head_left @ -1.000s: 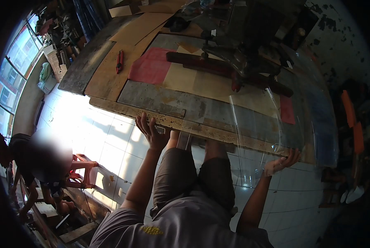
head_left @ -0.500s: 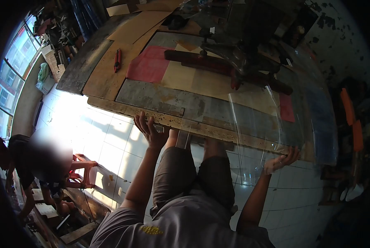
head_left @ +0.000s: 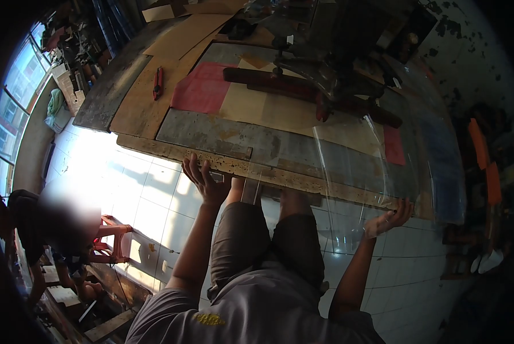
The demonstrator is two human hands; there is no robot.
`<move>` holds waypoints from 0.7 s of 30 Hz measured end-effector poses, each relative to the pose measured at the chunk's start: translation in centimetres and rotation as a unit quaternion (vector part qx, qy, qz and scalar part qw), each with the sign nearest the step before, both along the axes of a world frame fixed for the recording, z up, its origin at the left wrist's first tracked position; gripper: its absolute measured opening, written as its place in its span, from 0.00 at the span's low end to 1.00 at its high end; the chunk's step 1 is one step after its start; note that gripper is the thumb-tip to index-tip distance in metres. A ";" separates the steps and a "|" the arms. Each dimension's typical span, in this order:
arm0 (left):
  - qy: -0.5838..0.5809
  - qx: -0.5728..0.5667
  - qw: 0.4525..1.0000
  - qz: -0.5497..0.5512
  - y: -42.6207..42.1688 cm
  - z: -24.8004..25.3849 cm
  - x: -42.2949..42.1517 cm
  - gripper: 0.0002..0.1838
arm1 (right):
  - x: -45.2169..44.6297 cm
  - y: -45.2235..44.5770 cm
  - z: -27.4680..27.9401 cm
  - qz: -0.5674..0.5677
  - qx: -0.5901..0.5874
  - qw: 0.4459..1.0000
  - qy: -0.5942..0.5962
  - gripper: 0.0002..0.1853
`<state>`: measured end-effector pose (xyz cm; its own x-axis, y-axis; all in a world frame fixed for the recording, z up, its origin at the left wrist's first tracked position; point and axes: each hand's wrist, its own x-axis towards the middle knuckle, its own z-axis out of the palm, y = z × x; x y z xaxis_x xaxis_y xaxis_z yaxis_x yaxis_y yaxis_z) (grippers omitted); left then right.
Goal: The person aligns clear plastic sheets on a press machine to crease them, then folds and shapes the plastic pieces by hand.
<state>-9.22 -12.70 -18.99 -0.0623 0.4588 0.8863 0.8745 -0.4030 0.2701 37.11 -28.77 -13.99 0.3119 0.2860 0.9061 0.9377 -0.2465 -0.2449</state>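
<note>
My left hand (head_left: 205, 182) is at the front edge of the worktable (head_left: 303, 182), with its fingers spread and pointing up against the worn board edge. Farther right, my right hand (head_left: 389, 219) rests by the same edge, its fingers stretched out. A clear plastic sheet (head_left: 349, 172) lies partly on the tabletop and hangs over the edge, bending down beside my right wrist. Its glossy folds catch the light, and its outline is hard to follow. Neither hand shows a clear grip on it.
A dark press-like machine with a long red-brown bar (head_left: 274, 83) stands over pink and cream sheets (head_left: 202, 89). A red cutter (head_left: 158, 83) lies on brown board at the left. Another person (head_left: 24, 223) sits at the lower left near a red stool (head_left: 113, 232).
The view has shifted slightly, so the table appears a little farther left. Both hands keep nearly the same places at the edge, and the clear sheet still hangs there.
</note>
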 end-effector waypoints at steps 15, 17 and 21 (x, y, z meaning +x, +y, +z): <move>-0.011 -0.034 0.999 -0.013 -0.9 0.8 -0.1 0.38 | -1.6 -2.3 13.2 0.248 -0.251 0.868 0.348 0.28; -0.022 -0.025 0.999 -0.011 -1.0 1.0 0.1 0.35 | -1.9 -1.5 14.1 0.251 -0.268 0.846 0.386 0.23; -0.018 -0.035 0.999 -0.017 -1.2 0.8 -0.3 0.35 | -2.0 0.2 13.8 0.262 -0.281 0.834 0.396 0.17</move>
